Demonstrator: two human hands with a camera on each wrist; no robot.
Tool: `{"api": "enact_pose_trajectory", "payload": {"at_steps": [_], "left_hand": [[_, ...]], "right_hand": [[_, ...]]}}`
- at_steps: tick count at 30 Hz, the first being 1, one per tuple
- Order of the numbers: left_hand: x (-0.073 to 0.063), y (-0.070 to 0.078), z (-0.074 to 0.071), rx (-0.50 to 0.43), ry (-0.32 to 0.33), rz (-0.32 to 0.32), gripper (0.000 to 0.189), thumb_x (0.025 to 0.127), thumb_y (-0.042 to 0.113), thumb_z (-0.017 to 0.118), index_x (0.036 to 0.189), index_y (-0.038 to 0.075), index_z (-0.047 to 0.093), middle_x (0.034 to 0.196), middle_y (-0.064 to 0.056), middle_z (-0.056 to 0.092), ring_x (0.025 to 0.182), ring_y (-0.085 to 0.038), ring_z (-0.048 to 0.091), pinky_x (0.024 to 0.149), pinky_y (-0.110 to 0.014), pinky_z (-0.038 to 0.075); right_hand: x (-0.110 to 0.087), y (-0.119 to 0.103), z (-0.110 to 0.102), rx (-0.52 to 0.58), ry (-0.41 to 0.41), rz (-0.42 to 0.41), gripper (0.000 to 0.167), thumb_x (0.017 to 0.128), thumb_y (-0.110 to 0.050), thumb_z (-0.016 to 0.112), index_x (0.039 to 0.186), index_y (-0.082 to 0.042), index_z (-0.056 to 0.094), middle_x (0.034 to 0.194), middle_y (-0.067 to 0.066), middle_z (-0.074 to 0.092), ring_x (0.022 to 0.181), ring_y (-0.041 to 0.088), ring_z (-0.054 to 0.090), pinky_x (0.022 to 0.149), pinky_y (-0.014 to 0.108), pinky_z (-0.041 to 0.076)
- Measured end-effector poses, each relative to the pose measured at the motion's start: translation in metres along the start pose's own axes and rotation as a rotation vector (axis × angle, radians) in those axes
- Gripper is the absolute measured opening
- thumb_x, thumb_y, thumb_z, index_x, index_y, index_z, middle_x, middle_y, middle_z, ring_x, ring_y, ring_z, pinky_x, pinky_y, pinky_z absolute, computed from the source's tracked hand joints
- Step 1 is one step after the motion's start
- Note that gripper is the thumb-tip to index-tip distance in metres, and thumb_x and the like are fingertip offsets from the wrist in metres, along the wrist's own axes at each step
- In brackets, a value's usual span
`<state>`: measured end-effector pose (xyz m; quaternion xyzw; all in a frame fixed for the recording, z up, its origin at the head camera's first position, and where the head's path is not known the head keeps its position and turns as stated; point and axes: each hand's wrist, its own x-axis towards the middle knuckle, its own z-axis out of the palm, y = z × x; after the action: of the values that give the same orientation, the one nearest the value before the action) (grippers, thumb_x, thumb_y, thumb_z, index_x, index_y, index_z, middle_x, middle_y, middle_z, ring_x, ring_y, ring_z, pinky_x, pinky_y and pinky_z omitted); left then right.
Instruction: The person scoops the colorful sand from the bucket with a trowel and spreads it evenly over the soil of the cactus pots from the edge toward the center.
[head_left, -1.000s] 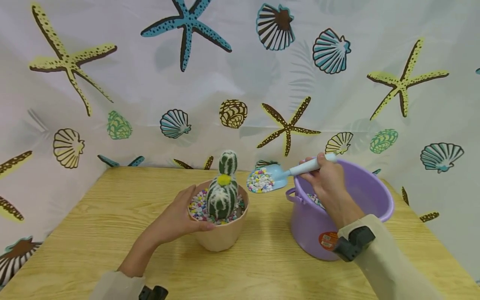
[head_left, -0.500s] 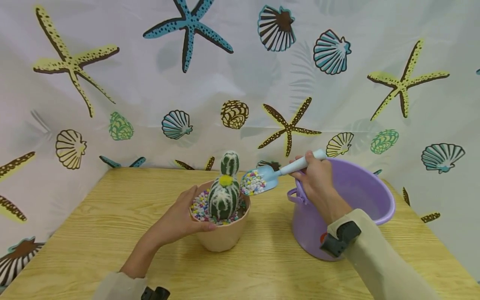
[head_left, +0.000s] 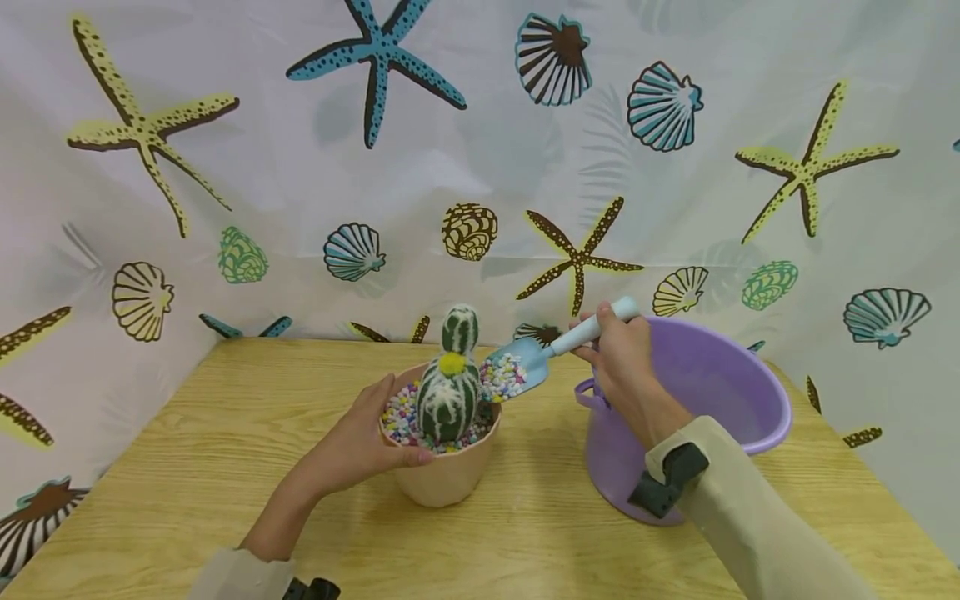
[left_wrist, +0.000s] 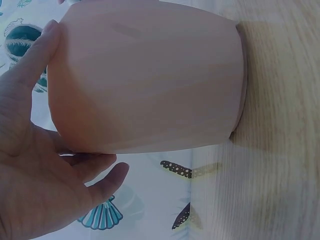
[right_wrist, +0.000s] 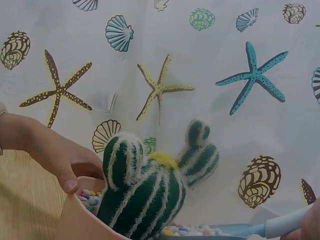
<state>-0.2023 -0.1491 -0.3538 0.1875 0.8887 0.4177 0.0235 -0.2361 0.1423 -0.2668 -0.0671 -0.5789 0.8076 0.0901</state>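
Note:
A peach flower pot (head_left: 442, 482) holds a green cactus (head_left: 447, 407) with white fuzz and a yellow flower, set among multicoloured pebbles. My left hand (head_left: 366, 437) grips the pot's left side, its thumb along the front rim; in the left wrist view the thumb and fingers lie around the pot wall (left_wrist: 150, 80). My right hand (head_left: 627, 354) grips the handle of a light blue hand shovel (head_left: 579, 337). Its scoop, loaded with pebbles (head_left: 504, 375), tilts down at the pot's right rim, close beside the cactus. In the right wrist view the loaded scoop shows low beside the cactus (right_wrist: 145, 200).
A purple bucket (head_left: 618, 475) with a side handle stands on the right, partly behind my right forearm. Everything stands on a wooden table (head_left: 247, 417). Behind it hangs a white cloth (head_left: 480, 167) printed with starfish and shells.
My right hand has carried the loaded shovel left from over the bucket to the pot's right rim, its scoop tip now lower. The left hand keeps its grip on the pot.

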Motion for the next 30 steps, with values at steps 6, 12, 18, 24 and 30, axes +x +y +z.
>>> {"api": "enact_pose_trajectory", "payload": {"at_steps": [6,12,18,24,30], "left_hand": [[-0.001,0.004,0.001,0.005,0.001,-0.022,0.118,0.074,0.047,0.078,0.152,-0.002,0.004,0.154,-0.030,0.009,0.138,-0.051,0.020,0.105,-0.065,0.029],[-0.002,0.006,0.002,0.020,0.006,-0.042,0.120,0.074,0.049,0.077,0.151,-0.003,0.001,0.154,-0.030,0.008,0.138,-0.051,0.020,0.106,-0.064,0.029],[-0.006,0.012,0.010,0.063,0.032,-0.110,0.123,0.074,0.057,0.074,0.152,0.001,-0.003,0.155,-0.027,0.006,0.136,-0.052,0.025,0.104,-0.063,0.032],[-0.009,0.019,0.023,0.109,0.118,-0.138,0.109,0.074,0.062,0.071,0.154,0.022,0.009,0.154,-0.026,0.012,0.099,-0.035,0.064,0.088,-0.059,0.047],[-0.011,0.028,0.034,0.229,0.227,-0.161,0.109,0.071,0.071,0.066,0.153,0.017,0.017,0.149,-0.029,0.026,0.101,-0.046,0.061,0.087,-0.066,0.043]], "right_hand": [[0.000,0.000,0.003,-0.016,-0.010,-0.016,0.026,0.104,-0.014,0.029,0.126,0.000,0.029,0.114,0.012,0.043,0.119,0.034,0.050,0.099,0.047,0.046],[0.000,0.000,0.005,-0.049,-0.008,-0.020,0.022,0.104,-0.014,0.032,0.122,-0.001,0.029,0.114,0.015,0.043,0.114,0.033,0.052,0.098,0.046,0.047],[-0.002,-0.001,0.005,-0.079,-0.024,-0.010,0.031,0.104,-0.015,0.032,0.129,0.000,0.025,0.110,0.012,0.043,0.120,0.036,0.050,0.099,0.047,0.046],[-0.005,-0.001,0.005,-0.088,-0.026,-0.015,0.028,0.104,-0.016,0.034,0.126,0.000,0.026,0.115,0.015,0.043,0.121,0.036,0.050,0.099,0.047,0.046],[-0.008,-0.002,0.005,-0.093,-0.033,-0.032,0.029,0.103,-0.016,0.037,0.127,-0.002,0.028,0.118,0.017,0.045,0.119,0.036,0.052,0.098,0.048,0.047]]}}
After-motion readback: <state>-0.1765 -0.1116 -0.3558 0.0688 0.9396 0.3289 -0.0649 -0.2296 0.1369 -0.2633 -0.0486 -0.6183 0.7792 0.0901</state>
